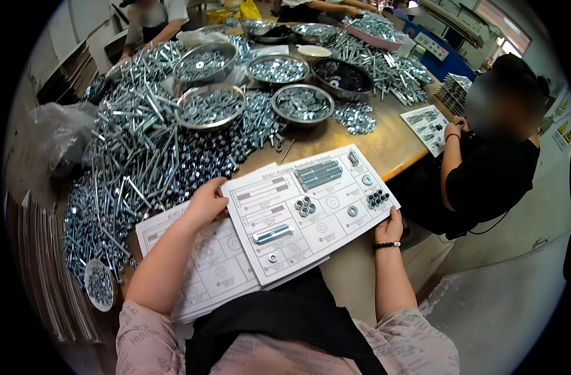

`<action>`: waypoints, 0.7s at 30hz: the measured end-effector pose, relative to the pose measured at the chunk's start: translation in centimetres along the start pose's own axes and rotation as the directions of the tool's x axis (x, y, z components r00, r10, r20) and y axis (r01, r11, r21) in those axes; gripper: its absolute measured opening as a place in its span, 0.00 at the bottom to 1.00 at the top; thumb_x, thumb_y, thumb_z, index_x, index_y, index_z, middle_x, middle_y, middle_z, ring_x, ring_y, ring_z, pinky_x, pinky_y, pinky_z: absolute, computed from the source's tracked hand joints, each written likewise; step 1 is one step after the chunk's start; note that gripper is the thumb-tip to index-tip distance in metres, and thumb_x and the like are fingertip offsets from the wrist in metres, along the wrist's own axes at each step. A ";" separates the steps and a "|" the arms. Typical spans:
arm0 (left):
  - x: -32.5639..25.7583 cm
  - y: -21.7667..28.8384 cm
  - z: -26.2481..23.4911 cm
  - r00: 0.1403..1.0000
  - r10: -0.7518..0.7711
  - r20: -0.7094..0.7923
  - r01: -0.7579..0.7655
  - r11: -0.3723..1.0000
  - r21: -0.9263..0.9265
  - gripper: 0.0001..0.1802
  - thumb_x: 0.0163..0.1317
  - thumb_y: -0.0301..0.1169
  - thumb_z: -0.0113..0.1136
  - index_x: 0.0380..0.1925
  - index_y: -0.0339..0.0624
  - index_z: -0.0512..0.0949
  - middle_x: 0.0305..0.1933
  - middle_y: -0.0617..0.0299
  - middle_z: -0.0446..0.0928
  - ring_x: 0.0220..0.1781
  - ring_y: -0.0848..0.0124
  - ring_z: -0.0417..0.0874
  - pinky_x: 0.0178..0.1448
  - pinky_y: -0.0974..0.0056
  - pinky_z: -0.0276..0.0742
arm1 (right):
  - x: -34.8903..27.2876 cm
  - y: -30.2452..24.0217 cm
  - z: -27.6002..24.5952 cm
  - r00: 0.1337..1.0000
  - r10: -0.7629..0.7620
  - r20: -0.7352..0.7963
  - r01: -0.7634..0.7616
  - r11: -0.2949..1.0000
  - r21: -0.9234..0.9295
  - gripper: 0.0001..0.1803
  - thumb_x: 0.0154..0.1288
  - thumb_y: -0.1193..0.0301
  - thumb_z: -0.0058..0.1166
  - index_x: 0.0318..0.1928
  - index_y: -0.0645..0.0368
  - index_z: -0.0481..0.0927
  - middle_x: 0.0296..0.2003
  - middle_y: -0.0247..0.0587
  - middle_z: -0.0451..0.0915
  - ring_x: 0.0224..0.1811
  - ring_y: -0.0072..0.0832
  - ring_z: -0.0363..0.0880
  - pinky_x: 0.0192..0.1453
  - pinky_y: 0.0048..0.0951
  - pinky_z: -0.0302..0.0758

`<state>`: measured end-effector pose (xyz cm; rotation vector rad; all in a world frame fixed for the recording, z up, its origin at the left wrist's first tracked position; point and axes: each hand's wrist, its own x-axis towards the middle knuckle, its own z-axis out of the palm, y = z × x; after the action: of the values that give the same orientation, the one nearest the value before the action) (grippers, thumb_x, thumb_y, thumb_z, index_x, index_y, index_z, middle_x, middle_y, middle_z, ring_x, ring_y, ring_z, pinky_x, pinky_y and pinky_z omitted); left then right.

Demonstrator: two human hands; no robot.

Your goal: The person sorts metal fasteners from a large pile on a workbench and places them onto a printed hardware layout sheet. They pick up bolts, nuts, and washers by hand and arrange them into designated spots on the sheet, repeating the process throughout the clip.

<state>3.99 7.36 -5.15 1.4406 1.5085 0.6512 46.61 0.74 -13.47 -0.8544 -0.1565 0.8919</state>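
Observation:
Between both hands I hold a white printed card (285,265) with a grid of part drawings, tilted over the table's near edge. My left hand (207,205) grips its left edge, and my right hand (388,228) pinches its lower right corner. Lying on the card are several long bolts (320,175) side by side, silver nuts (305,206), dark nuts (378,199), and washers (352,211). Thicker bolts (273,234) and a single nut (272,257) sit nearer me, with small metal parts (353,158) at the top. Similar cards (204,269) are stacked beneath, partly hidden.
Heaped bolts (132,137) and dark nuts (201,156) cover the table's left. Metal bowls of washers (303,104) stand behind. A co-worker (491,150) on the right holds another card (427,128). A small bowl (100,285) sits at the left edge near stacked cardboard (45,269).

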 end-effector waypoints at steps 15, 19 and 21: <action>8.1 6.3 9.5 0.974 -0.106 0.201 0.181 0.895 -0.408 0.34 0.54 0.21 0.50 0.63 0.41 0.54 0.40 0.58 0.70 0.28 0.71 0.76 0.25 0.71 0.73 | 15.1 -4.1 -5.8 0.990 -0.094 -0.108 0.099 0.994 0.049 0.14 0.66 0.71 0.41 0.48 0.66 0.70 0.47 0.47 0.75 0.49 0.38 0.73 0.54 0.38 0.72; 9.5 7.1 10.9 0.928 -0.106 0.358 0.291 0.807 -0.514 0.36 0.54 0.26 0.54 0.63 0.39 0.51 0.51 0.51 0.67 0.46 0.64 0.74 0.50 0.60 0.72 | 16.5 -5.0 -5.5 0.989 -0.058 -0.133 0.070 0.994 0.084 0.15 0.68 0.68 0.41 0.48 0.66 0.70 0.46 0.47 0.75 0.50 0.38 0.73 0.54 0.39 0.71; 10.1 6.8 11.9 0.930 -0.129 0.345 0.315 0.763 -0.565 0.36 0.54 0.26 0.54 0.63 0.39 0.51 0.54 0.50 0.64 0.50 0.62 0.71 0.51 0.59 0.72 | 16.9 -5.4 -4.9 0.991 -0.061 -0.120 0.071 0.994 0.079 0.15 0.69 0.67 0.40 0.48 0.66 0.70 0.46 0.46 0.75 0.50 0.38 0.73 0.55 0.40 0.71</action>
<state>18.73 15.75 -7.01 0.7893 1.0694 0.6674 62.95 8.49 -16.58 -0.8172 -0.0450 0.7793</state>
